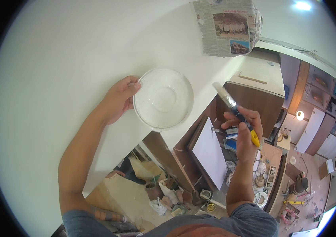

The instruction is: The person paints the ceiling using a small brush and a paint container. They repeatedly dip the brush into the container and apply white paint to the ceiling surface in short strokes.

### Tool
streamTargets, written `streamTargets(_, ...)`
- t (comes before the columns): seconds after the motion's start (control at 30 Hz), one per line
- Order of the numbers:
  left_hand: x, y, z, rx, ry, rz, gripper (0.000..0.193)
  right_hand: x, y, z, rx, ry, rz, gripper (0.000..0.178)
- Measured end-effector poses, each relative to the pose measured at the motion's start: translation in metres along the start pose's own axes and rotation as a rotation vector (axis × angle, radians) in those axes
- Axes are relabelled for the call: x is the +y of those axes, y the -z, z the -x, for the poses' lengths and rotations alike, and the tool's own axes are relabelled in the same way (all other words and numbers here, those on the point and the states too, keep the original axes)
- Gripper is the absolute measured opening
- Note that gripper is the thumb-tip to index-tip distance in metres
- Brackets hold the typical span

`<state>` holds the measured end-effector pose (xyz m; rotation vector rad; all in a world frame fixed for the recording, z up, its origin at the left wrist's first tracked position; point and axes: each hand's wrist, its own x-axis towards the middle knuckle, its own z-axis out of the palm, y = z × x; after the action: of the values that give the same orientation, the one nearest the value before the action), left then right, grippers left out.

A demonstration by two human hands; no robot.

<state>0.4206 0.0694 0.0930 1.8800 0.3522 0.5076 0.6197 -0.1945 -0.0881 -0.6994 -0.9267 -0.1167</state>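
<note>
My left hand (118,100) grips the rim of a round white tub (164,98), tipped so that its inside faces me. White stuff coats its bottom and walls; I cannot tell how much lies in it. In my right hand (245,128) is a paintbrush (231,103) with a dark handle that ends in yellow. Its bristles are pale and point up and to the left, apart from the tub. Behind the tub spreads a broad smooth white surface (65,51).
Newspaper wrapping (223,29) covers something at the top. Below it stands a brown and white cabinet (251,94). A cabinet door (209,154) hangs open under my right hand. Bags and debris (170,193) lie on the floor below; tools and containers crowd the right side.
</note>
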Motion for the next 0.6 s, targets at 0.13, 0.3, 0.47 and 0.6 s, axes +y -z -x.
streamTargets(0.13, -0.007, 0.0, 0.004, -0.061, -0.012, 0.031, 0.029, 0.021, 0.002, 0.016, 0.057, -0.002, -0.057, 0.031)
streamTargets(0.3, -0.018, -0.004, 0.008, -0.019, 0.054, -0.045, 0.029, 0.034, 0.004, 0.033, 0.168, 0.12, 0.074, 0.026)
streamTargets(0.47, -0.025, -0.004, 0.005, 0.039, 0.047, -0.107, 0.028, 0.041, 0.001, 0.038, 0.14, 0.042, 0.079, 0.018)
streamTargets(0.6, -0.028, -0.002, 0.004, 0.016, 0.048, -0.06, 0.029, 0.045, -0.009, 0.044, 0.123, 0.0, 0.041, 0.018)
